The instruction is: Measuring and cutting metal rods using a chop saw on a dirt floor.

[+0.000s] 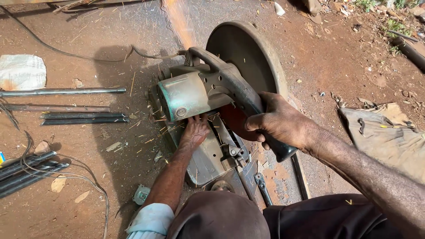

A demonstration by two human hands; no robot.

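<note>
Workpiece hidden beneath chop saw (208, 88) motor on dirt ground (336, 62). Right hand (283, 121) closed round the handle; left hand (195, 130) flat on base. Saw's long axis runs away from the person.

An outdoor metalworking yard: a chop saw (212, 102) sits on bare red earth (345, 66), throwing sparks (179, 20), with cut steel bars (84, 117) alongside.

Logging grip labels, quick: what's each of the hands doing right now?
Left hand: flat on the saw base under the motor, fingers spread, gripping nothing visible.
Right hand: closed around the saw handle.
</note>
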